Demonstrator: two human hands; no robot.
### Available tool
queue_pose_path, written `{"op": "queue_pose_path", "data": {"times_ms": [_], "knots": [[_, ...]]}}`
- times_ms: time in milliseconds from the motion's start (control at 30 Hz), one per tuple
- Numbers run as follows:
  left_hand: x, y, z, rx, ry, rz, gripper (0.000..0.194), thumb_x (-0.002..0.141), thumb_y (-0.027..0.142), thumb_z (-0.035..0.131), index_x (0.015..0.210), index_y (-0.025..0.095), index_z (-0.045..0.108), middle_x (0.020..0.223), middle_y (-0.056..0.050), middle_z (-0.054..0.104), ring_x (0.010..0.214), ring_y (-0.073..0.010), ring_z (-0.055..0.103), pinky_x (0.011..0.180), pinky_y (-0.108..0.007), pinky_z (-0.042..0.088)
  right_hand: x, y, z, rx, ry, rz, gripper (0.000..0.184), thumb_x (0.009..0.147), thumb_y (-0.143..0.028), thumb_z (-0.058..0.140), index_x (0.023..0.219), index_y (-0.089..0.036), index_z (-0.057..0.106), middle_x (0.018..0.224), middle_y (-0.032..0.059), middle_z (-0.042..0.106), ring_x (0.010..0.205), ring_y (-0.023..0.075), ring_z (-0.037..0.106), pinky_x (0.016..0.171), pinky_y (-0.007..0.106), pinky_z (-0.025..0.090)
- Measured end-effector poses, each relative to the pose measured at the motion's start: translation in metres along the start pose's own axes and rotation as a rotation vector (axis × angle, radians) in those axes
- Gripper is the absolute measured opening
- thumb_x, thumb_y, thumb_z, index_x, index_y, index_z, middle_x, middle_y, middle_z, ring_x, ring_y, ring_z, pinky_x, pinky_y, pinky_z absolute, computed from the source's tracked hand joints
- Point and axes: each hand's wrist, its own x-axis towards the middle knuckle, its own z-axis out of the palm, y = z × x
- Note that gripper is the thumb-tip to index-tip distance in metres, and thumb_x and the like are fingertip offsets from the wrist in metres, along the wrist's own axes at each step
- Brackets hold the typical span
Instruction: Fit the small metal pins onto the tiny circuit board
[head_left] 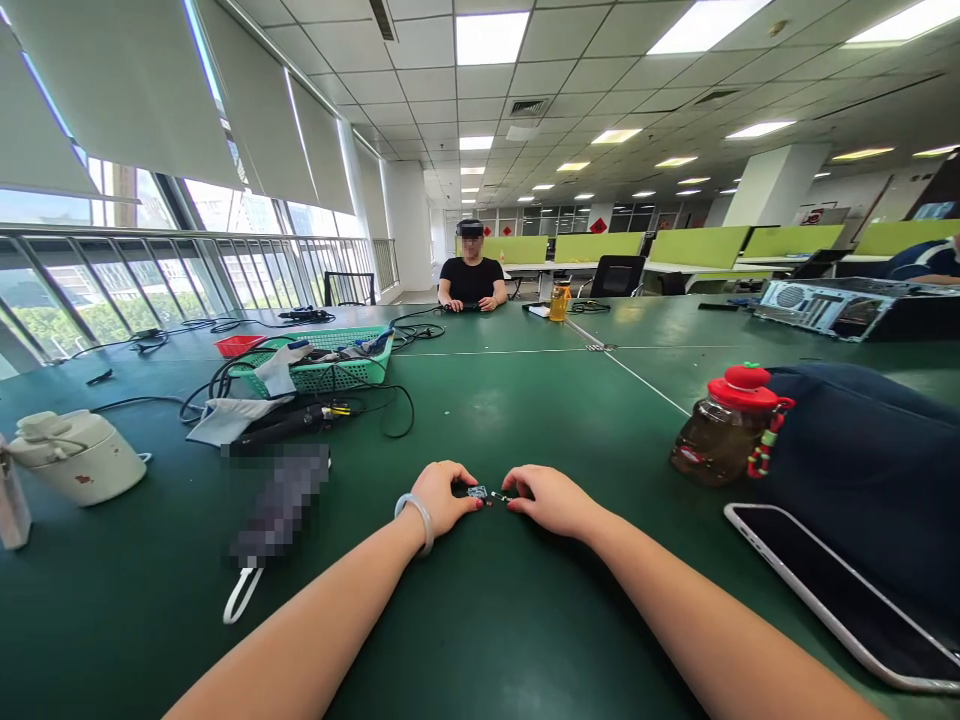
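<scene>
My left hand [444,497], with a pale bangle on its wrist, pinches a small circuit board [478,492] just above the green table [480,610]. Across from it, my right hand [546,499] is closed on a tiny part with a light, metallic look [500,496], held between thumb and fingertips. The two small pieces face each other with hardly any gap; whether they touch I cannot tell. Fine detail on both is too small to make out.
To the left lie a green basket [337,372] with cables, a dark folded umbrella-like item [281,505] and a cream container [82,460]. On the right are a red-lidded bottle [720,435], a tablet [840,590] and a dark bag [870,450]. A person [471,280] sits opposite.
</scene>
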Motion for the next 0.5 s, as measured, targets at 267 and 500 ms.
{"op": "queue_pose_path", "data": {"times_ms": [267, 500], "knots": [[0.002, -0.005, 0.002, -0.044, 0.014, -0.013, 0.024, 0.063, 0.032, 0.067, 0.083, 0.019, 0.064, 0.084, -0.003, 0.063, 0.080, -0.0167, 0.057, 0.072, -0.028, 0.043, -0.001, -0.002, 0.002, -0.006, 0.002, -0.008, 0.016, 0.073, -0.026, 0.056, 0.088, -0.023, 0.061, 0.075, 0.0005, 0.058, 0.068, 0.0133, 0.051, 0.060, 0.024, 0.036], [0.002, -0.006, 0.002, -0.042, 0.026, -0.012, 0.022, 0.060, 0.030, 0.069, 0.079, 0.019, 0.065, 0.080, -0.002, 0.063, 0.077, -0.0166, 0.057, 0.068, -0.027, 0.043, -0.003, -0.012, 0.010, -0.033, 0.080, -0.032, 0.018, 0.075, -0.026, 0.056, 0.092, -0.024, 0.061, 0.085, 0.0009, 0.057, 0.073, 0.0132, 0.052, 0.064, 0.023, 0.037]]}}
